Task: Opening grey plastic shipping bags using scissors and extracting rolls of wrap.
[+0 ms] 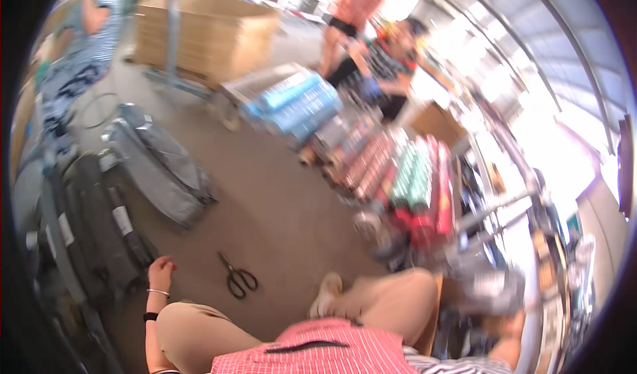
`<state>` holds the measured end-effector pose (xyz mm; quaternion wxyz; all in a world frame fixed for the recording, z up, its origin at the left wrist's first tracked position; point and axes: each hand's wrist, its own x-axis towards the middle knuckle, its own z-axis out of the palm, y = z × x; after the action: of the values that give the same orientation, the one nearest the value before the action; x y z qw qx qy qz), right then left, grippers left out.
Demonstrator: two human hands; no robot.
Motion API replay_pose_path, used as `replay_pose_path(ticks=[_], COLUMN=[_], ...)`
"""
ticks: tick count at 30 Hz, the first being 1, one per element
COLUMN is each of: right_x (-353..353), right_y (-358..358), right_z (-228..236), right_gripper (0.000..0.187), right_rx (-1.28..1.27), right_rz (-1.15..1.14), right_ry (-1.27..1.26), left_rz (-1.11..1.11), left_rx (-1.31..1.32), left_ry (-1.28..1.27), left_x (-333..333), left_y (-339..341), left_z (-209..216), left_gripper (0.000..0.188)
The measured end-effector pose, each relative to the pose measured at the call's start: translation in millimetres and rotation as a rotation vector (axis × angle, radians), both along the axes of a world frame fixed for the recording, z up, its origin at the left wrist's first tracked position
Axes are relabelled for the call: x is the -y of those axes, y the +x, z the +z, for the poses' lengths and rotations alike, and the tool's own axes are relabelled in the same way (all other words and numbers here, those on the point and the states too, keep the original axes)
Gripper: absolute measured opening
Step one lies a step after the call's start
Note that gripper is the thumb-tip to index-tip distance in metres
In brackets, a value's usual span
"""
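Note:
My left hand is held out low at my left, its fingers loosely stretched with nothing in them. Beside it lie several dark grey wrapped bundles. A pair of black-handled scissors rests on the floor in front of my left knee. At my right side, my right hand is against the lower edge of a grey plastic-wrapped package. Motion smears its fingers, so their grip does not show.
Light grey wrapped bundles lie on the floor ahead left. Blue rolls, red rolls and green rolls are piled ahead right. Behind them are a large cardboard box and a seated person. Metal rails run along my right.

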<state>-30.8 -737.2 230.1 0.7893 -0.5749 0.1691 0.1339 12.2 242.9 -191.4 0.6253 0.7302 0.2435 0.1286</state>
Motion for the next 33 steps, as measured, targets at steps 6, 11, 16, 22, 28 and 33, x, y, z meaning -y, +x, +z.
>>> replay_pose_path(ticks=[6,11,16,22,28,33], right_x=[-55,-44,-69,-104,-56,-74], right_y=[192,210,240,288,272,198], right_z=[21,6,-3,-49,-41,-64], right_gripper=[0.034,0.032,0.031,0.029,0.029,0.029], right_rx=[0.201,0.217,0.119,-0.042,0.064,0.228], right_rz=[0.336,0.403,0.606,1.057,1.241,1.332], right_ry=[-0.321,-0.625,-0.968,-1.357,-1.747,-2.013], left_rz=[0.138,0.167,0.192,0.193,0.192,0.132], left_rx=[0.003,-0.064,-0.079,-0.165,-0.193,-0.167], left_ry=[-0.047,0.011,0.292,0.066,-0.106,-0.078], left_x=[-2,5,-11,7,6,0], left_y=[-52,-81,-116,-87,-79,-40], left_z=[14,-10,-66,-43,-55,-53], left_gripper=[0.024,0.023,0.02,0.024,0.026,0.026])
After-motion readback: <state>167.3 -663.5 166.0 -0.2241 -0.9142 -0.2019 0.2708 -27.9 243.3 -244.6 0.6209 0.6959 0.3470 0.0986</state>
